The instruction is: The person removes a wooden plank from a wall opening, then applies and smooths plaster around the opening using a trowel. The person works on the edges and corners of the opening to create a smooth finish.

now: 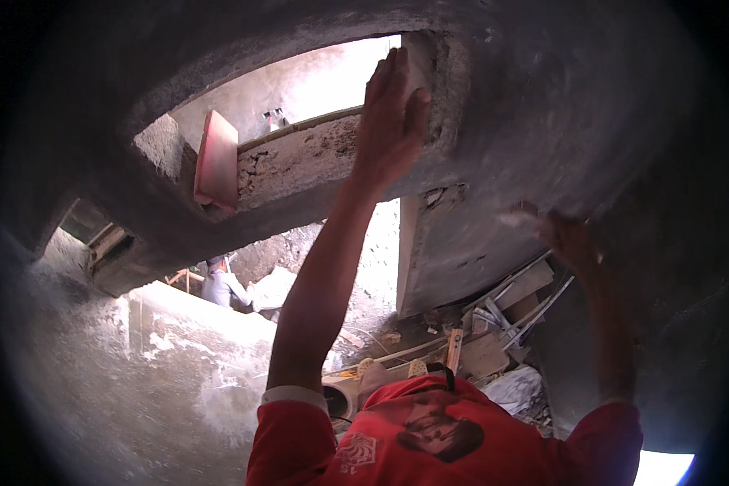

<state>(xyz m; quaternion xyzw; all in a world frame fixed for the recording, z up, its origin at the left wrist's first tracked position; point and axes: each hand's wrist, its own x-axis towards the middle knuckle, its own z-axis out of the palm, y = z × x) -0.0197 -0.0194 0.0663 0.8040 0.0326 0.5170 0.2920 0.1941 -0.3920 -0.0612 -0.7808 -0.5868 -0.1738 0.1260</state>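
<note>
My left hand (390, 121) is raised in front of a wall opening, beside its right edge. Its fingers are stretched upward and the thumb stands apart, with nothing held. The opening's sill (300, 158) is rough and broken, behind my left forearm. Farther right, my right hand (565, 235) is lifted close to the grey plastered wall (535, 121). Motion blurs its fingers; a pale patch shows at their tips, and I cannot make out whether it is a held thing. A flat reddish board (217, 162) stands tilted on the sill's left part.
Below, a person in pale clothing (220, 289) is near a bright gap. Planks (454, 351), pale strips (502, 312) and a whitish sack (517, 390) clutter the floor near my feet. A round dark-mouthed container (337, 400) lies by my left side. A patchy wall (178, 389) rises at left.
</note>
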